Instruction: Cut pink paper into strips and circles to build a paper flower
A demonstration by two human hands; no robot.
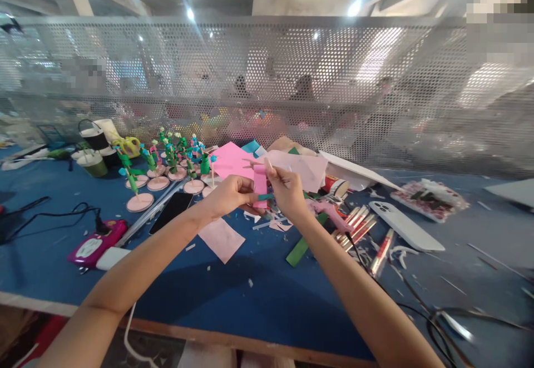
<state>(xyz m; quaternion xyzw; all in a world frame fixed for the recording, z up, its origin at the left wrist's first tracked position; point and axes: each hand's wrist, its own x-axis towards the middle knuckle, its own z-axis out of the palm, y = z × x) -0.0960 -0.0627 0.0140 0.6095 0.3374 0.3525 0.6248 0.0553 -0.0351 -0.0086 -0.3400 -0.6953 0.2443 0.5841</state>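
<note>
My left hand (237,194) pinches a strip of bright pink paper (260,185), held upright above the table. Close beside it, my right hand (287,190) is closed on scissors (252,163), whose thin blades point left at the top of the strip; the handle is mostly hidden by my fingers. A small teal piece (265,196) shows between the hands, and I cannot make out what it is. Behind them lie a larger pink sheet (231,156) and a pale pink sheet (311,168). A pale pink paper piece (222,240) rests on the table below my left hand.
Several small green plant models on round bases (140,202) stand at left, near a black phone (172,212) and a magenta power strip (98,243). At right are a pink glue gun (331,215), red-and-gold sticks (357,226) and a white phone (404,226). A perforated metal screen (275,87) rises behind.
</note>
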